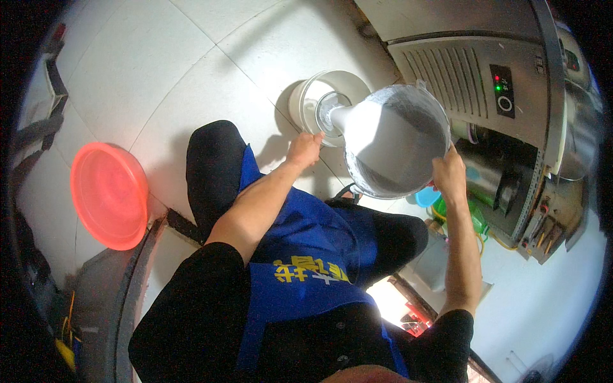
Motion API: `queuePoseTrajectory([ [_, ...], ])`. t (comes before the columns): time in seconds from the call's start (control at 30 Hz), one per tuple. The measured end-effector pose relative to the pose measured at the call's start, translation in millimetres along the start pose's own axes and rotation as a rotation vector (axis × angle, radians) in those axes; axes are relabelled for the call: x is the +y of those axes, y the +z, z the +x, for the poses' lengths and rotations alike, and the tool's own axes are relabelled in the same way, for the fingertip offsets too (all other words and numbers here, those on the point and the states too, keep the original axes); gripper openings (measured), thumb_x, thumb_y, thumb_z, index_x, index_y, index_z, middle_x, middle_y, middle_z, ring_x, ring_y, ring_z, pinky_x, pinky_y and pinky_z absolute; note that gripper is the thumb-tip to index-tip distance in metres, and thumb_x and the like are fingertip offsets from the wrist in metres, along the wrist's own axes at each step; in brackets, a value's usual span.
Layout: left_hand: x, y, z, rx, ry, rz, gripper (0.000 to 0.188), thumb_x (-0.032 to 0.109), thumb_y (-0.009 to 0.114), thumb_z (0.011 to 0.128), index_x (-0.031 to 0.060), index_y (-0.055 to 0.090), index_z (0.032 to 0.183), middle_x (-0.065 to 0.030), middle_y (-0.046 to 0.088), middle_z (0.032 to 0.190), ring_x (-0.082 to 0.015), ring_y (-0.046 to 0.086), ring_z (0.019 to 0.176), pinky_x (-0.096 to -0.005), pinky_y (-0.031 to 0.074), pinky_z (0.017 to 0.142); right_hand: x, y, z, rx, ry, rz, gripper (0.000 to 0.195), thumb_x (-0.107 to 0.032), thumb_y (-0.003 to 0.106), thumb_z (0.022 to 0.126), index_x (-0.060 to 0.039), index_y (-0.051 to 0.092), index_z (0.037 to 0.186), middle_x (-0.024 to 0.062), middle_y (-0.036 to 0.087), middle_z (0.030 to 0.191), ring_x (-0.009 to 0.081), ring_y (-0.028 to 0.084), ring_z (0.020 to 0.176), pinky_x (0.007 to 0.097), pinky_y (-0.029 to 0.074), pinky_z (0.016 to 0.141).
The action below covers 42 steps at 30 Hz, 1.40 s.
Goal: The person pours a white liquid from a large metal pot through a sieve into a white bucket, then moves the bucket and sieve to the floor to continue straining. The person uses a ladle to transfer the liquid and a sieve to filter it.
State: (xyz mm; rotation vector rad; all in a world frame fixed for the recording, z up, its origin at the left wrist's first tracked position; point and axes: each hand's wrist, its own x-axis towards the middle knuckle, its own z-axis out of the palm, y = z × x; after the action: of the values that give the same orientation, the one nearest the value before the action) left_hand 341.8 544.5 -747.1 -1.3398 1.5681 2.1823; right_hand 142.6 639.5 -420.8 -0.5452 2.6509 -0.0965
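My right hand [448, 173] grips the rim side of a large bucket [397, 139], tilted to the left, with pale liquid in it. From its lip a white stream pours into a round strainer [330, 114]. The strainer sits over a second, upright white bucket [306, 98] on the floor. My left hand [305, 151] is closed at the near edge of the strainer, apparently on its handle, which my fingers mostly hide. The underside of the tilted bucket is out of sight.
A pink plastic basin [109, 195] stands on the tiled floor at the left. At the right is a metal appliance [459, 81] with vents and small lights. Beneath and beside it lie a light blue container [427, 196] and green plastic items [474, 218].
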Motion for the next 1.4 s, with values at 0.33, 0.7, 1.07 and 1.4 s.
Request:
queuePoseTrajectory([
  [0.33,5,-2,-3,-0.01,-0.03,0.123,0.067,0.045,0.042,0.108,-0.0038,0.069,0.071,-0.0152,0.068,0.06,-0.0263,0.068,0.052,-0.0425,0.058,0.067,4,2,3,0.026,-0.072,-0.067,0.056,-0.008,0.049,0.085,0.0076,0.051,0.139,0.0292,0.071,0.078,0.0377,0.073,0.062,0.0478,0.06,0.068],
  [0.7,10,-2,-5,0.0,0.026,0.175,0.071,0.045,0.038,0.11,-0.0015,0.068,0.066,-0.0138,0.065,0.056,-0.029,0.069,0.057,-0.0446,0.058,0.074,0,5,7,0.022,-0.032,-0.127,0.059,-0.01,0.047,0.086,0.0094,0.048,0.141,0.0297,0.07,0.076,0.0386,0.073,0.065,0.0486,0.059,0.072],
  [1.07,10,-4,-5,-0.005,0.008,0.186,0.073,0.047,0.038,0.11,-0.0002,0.069,0.063,-0.0138,0.064,0.053,-0.0313,0.071,0.061,-0.0453,0.057,0.079,-23,3,1,0.001,0.02,-0.113,0.056,-0.011,0.048,0.087,0.0081,0.05,0.141,0.031,0.071,0.086,0.0408,0.073,0.072,0.0497,0.059,0.074],
  [1.4,4,-1,-2,0.003,0.047,0.121,0.063,0.045,0.051,0.106,-0.0048,0.067,0.072,-0.0141,0.065,0.058,-0.0238,0.063,0.046,-0.0405,0.054,0.052,-10,10,8,0.062,-0.028,-0.222,0.065,-0.014,0.053,0.089,0.0085,0.044,0.149,0.0387,0.067,0.11,0.0496,0.067,0.11,0.0523,0.05,0.1],
])
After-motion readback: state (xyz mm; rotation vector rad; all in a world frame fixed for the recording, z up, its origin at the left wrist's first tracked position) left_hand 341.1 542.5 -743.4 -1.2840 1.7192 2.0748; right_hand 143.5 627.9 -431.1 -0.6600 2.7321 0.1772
